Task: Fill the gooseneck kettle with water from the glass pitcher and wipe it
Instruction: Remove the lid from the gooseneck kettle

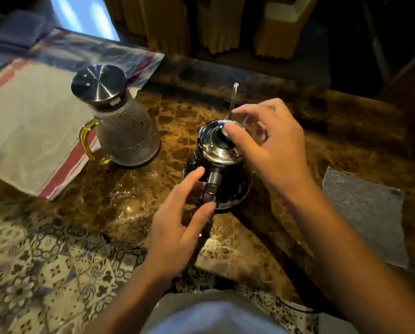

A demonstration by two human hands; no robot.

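Two bare forearms, no sleeves visible, no watch/rings/bands seen. Left hand (177,227) and right hand (271,150) both ungloved. Light grey/whitish garment (216,314) at bottom centre, prob. shirt or lap fabric, can't tell which.

A single head-worn view looks forward and steeply down from close above the marbled surface (298,145). It faces the surface's far edge, with what may be a curtain beyond, too dim to be sure. Both forearms enter from the bottom edge; the kettle (217,165) sits near centre, the pitcher (124,131) up left. Wide-angle bending curves the edges.
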